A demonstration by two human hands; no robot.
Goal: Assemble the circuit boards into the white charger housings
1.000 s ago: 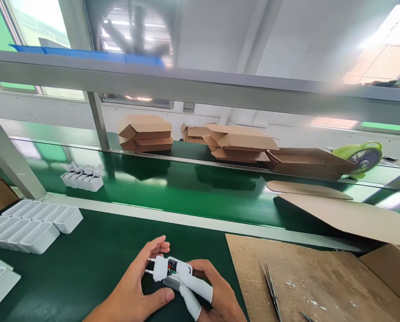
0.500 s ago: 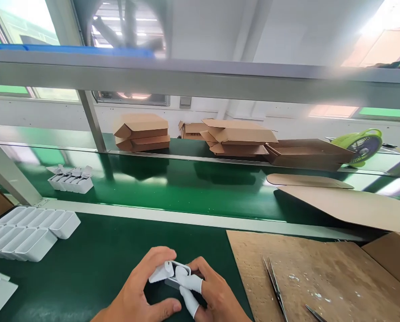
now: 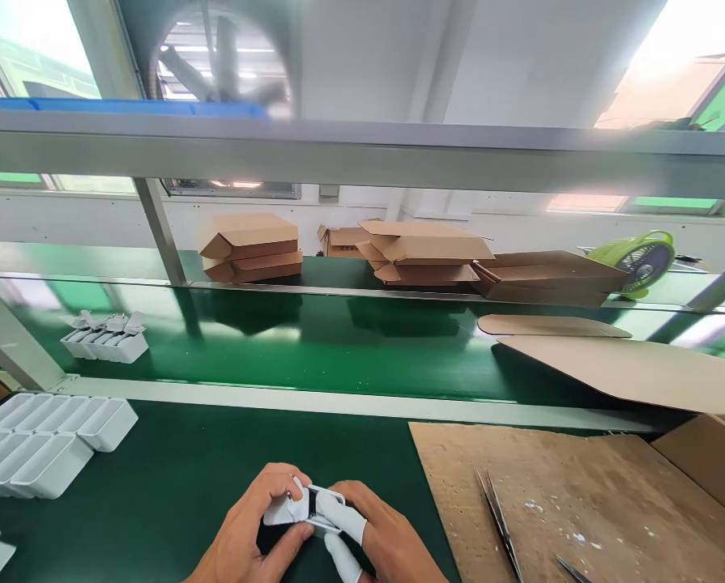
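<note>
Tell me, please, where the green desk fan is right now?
In the head view, the green desk fan stands far right on the back shelf, just right of the open brown cardboard boxes.

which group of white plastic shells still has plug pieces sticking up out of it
The small white plastic tray group on the far conveyor belt; the larger white shell rows on the near green table look hollow.

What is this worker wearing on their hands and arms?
Both hands are mostly bare. The right hand wears snug white finger covers on two fingers, like small rubber caps rolled down from the tip. The left hand has no covering in view. No sleeves, watch or rings show on the parts visible in the picture.
</note>
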